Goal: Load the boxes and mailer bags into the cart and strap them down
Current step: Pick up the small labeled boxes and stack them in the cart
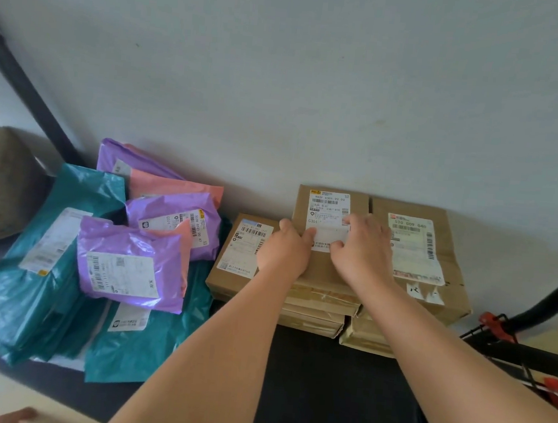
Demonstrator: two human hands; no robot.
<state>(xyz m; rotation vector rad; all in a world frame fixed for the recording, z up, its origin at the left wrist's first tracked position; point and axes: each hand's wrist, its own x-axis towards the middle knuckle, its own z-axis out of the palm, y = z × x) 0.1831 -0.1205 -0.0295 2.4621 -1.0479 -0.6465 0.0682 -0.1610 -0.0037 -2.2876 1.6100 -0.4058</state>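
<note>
Several brown cardboard boxes stand stacked against the wall at the far end of the black cart platform [323,384]. The middle top box [323,269] bears a white shipping label. My left hand [284,249] grips this box at its left edge, thumb on top. My right hand [362,249] lies on the label with fingers spread, pressing down. A smaller box [233,258] sits to the left, a wider one [448,260] to the right. Teal [44,292], purple [131,266] and pink [175,187] mailer bags lie heaped further left.
The cart's black handle bar [549,302] rises at the right, with red hooks [497,326] on the frame below it. A large brown box [0,180] sits at far left behind a slanted black post [28,88]. The pale wall closes off the back.
</note>
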